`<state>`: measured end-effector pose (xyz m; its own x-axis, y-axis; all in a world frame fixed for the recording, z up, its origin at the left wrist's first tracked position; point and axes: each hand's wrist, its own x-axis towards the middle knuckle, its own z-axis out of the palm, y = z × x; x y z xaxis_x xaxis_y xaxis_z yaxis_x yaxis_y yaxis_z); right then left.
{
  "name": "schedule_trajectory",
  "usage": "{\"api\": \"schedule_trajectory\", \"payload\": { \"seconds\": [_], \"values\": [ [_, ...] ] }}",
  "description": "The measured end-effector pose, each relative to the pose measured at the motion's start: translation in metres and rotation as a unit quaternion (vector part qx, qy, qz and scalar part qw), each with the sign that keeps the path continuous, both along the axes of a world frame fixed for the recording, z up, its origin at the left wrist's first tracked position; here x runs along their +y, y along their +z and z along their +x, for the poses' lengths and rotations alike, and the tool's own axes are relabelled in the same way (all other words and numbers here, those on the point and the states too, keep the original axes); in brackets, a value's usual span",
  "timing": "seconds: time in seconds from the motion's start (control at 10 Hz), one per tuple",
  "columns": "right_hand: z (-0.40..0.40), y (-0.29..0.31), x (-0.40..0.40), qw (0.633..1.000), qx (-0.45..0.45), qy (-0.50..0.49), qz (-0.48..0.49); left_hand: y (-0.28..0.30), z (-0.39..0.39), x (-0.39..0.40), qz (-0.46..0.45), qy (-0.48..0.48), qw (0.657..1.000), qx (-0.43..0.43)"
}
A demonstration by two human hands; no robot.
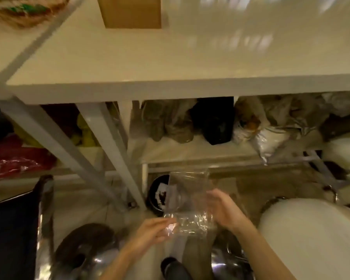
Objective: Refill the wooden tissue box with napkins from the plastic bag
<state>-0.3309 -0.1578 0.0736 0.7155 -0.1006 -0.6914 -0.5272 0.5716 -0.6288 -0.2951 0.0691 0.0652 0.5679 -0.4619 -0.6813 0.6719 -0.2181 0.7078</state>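
Note:
Both my hands hold a clear plastic bag (187, 201) low in front of me, above the floor. My left hand (153, 231) pinches its crumpled lower left corner. My right hand (223, 211) grips its right side with the fingers curled around the film. The bag looks see-through and flat; I cannot see napkins inside it. A wooden box (131, 12) stands on the white table top (129, 63) at the far edge of view, partly cut off by the frame. The picture is blurred by motion.
Under the table a shelf (210, 152) holds several bags in dark, brown and clear plastic. A black bin (158, 195) sits on the floor behind the bag. A big white round container (311, 239) is at the right, a dark chair (14, 229) at the left, metal pots (89, 253) below.

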Motion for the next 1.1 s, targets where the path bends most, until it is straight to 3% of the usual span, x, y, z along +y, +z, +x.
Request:
{"api": "schedule_trajectory", "payload": {
  "seconds": [0.1, 0.3, 0.4, 0.6, 0.7, 0.9, 1.0, 1.1],
  "values": [
    [0.005, -0.073, 0.012, 0.989, 0.061, 0.064, -0.122, -0.072, 0.004, 0.0, 0.046, 0.008, 0.999, 0.013],
    [0.043, -0.224, 0.031, 0.959, 0.094, 0.078, -0.257, -0.202, 0.034, -0.009, 0.077, 0.004, 0.996, -0.047],
    [0.062, -0.307, 0.035, 0.942, 0.075, 0.073, -0.318, -0.27, 0.054, -0.011, 0.094, 0.022, 0.993, -0.062],
    [0.101, -0.401, 0.034, 0.88, 0.036, 0.144, -0.451, -0.368, 0.092, -0.018, 0.107, 0.016, 0.992, -0.065],
    [0.117, -0.433, 0.033, 0.817, 0.043, 0.226, -0.529, -0.398, 0.11, -0.021, 0.097, 0.043, 0.993, -0.047],
    [0.121, -0.435, 0.032, 0.706, 0.069, 0.365, -0.604, -0.403, 0.117, -0.025, 0.1, 0.054, 0.993, 0.008],
    [0.117, -0.414, 0.032, 0.701, 0.073, 0.393, -0.59, -0.378, 0.117, -0.027, 0.148, 0.022, 0.989, -0.003],
    [0.113, -0.388, 0.035, 0.709, 0.041, 0.365, -0.602, -0.345, 0.117, -0.029, 0.235, -0.053, 0.966, -0.093]
  ]
}}
